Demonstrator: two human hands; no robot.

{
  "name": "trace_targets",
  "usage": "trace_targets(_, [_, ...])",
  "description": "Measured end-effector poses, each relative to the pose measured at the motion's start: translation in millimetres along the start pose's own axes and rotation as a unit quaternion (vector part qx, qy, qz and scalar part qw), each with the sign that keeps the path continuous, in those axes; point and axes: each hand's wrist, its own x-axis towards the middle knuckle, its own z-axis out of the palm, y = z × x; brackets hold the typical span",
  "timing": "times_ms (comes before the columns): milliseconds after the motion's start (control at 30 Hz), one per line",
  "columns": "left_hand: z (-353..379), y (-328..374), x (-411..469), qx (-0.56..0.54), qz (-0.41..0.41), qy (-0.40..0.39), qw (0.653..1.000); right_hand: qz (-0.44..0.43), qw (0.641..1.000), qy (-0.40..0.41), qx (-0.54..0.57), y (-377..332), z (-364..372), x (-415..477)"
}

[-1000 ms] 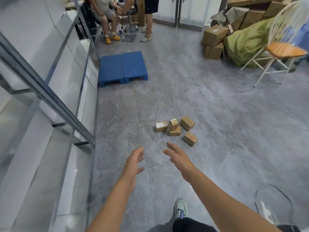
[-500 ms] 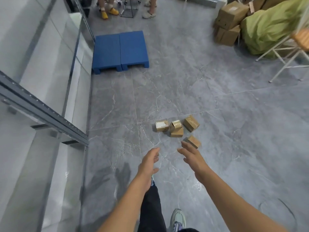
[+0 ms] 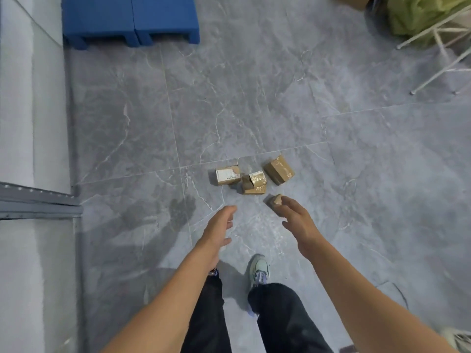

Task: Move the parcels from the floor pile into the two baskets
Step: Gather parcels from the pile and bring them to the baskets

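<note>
The fingers of my right hand (image 3: 297,220) are loosely apart and slightly bent, holding nothing, their tips over the nearest parcel (image 3: 275,200); whether they touch it I cannot tell. The palm faces down and the forearm runs back to the lower right. My left hand (image 3: 219,226) is also empty, fingers straight and near together, thumb out, reaching forward over the grey floor (image 3: 254,98) just short of the pile. The nearest parcel is mostly hidden, so its axis is unclear. The labelled parcel (image 3: 227,175) lies label-up with its long side left to right, as does the flat parcel (image 3: 254,190), which carries a small taped parcel (image 3: 257,179). The brown parcel (image 3: 279,169) is turned diagonally, far-left to near-right. All five sit on the floor. Since half a second ago both hands have moved closer, and the right one now covers most of the nearest parcel.
</note>
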Motion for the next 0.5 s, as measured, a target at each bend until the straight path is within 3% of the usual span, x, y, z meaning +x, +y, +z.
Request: trace_targets(500, [68.0, -7.6, 284.8, -0.055, -0.101, 0.044, 0.992, 0.116, 0.992, -0.012, -0.057, 25.9, -5.8, 319.6])
